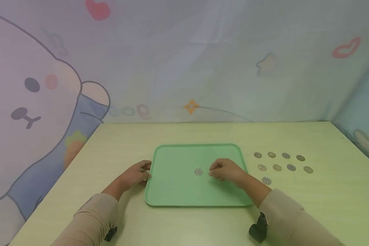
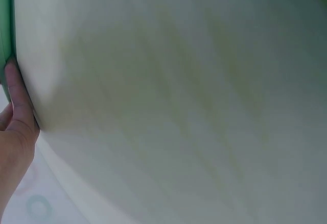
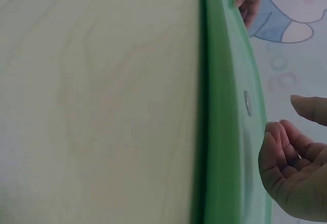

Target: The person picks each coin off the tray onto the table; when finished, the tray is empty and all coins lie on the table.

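Two hands sit low over the pale table (image 1: 203,222). One green tray (image 1: 178,191) lies between them: the left hand (image 1: 136,174) rests at its left rim, fingers loosely bent and touching the edge, holding nothing. Curled and empty, the right hand (image 1: 226,169) hovers just beside one coin (image 1: 198,172) on the tray. Nine more coins (image 1: 277,167) lie farther right on the table.

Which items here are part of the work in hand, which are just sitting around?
In hand:
- green tray, left hand touching its left edge
- coin on the tray, right hand just beside it, holding nothing
- nine coins on the table, right of the tray

Lying about:
- table
- cartoon backdrop cloth
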`<state>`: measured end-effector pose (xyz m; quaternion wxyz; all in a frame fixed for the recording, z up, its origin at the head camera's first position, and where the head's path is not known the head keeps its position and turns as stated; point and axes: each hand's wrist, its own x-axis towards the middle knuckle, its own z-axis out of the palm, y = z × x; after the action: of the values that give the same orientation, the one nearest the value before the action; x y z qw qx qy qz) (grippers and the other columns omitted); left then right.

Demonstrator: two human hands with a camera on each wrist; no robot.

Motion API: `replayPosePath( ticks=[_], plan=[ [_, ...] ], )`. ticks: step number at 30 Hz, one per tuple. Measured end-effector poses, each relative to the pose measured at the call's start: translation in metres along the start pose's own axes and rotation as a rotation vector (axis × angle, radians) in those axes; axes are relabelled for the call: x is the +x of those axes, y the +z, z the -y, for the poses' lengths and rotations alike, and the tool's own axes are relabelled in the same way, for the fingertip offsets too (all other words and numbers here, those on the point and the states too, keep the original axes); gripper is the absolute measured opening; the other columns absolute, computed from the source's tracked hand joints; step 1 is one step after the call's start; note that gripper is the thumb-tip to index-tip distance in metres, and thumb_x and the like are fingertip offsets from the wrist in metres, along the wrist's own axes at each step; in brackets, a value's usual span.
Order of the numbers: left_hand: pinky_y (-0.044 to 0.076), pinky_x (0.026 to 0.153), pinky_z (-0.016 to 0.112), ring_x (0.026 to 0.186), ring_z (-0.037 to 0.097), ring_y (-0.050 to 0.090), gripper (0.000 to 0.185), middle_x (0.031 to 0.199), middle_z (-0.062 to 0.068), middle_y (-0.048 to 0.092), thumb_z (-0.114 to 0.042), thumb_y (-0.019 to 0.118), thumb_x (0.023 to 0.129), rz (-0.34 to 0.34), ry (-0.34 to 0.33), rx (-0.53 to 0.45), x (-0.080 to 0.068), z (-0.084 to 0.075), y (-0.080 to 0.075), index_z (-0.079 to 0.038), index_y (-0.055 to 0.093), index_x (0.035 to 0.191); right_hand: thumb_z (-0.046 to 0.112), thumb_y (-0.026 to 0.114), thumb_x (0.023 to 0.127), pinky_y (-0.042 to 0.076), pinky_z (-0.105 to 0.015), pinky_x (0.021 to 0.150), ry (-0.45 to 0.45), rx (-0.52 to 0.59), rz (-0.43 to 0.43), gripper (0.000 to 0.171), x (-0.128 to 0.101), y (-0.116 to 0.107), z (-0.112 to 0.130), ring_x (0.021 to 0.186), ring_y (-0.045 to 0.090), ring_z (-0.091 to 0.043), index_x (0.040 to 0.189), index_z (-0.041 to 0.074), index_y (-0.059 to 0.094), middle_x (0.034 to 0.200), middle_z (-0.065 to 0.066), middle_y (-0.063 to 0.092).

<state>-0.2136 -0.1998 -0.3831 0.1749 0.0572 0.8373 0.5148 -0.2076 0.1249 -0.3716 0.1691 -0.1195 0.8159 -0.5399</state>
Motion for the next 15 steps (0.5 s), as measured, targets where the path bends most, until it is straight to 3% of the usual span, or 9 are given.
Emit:
replayPosePath(
  ticks=[15],
  plan=[
    [0.048,0.074,0.035,0.098,0.027,0.046,0.05,0.118,0.02,0.039,0.001,0.046,0.081,-0.02,-0.028,0.006,-0.001,-0.001,0.001,0.005,0.03,0.128,0.008,0.061,0.075,0.046,-0.027,0.056,0.001,-0.157,-0.013,0.022,0.027,0.022,-0.002,0.066,0.052,-0.015,0.094,-0.003,0.056,0.077,-0.006,0.055]
  ],
)
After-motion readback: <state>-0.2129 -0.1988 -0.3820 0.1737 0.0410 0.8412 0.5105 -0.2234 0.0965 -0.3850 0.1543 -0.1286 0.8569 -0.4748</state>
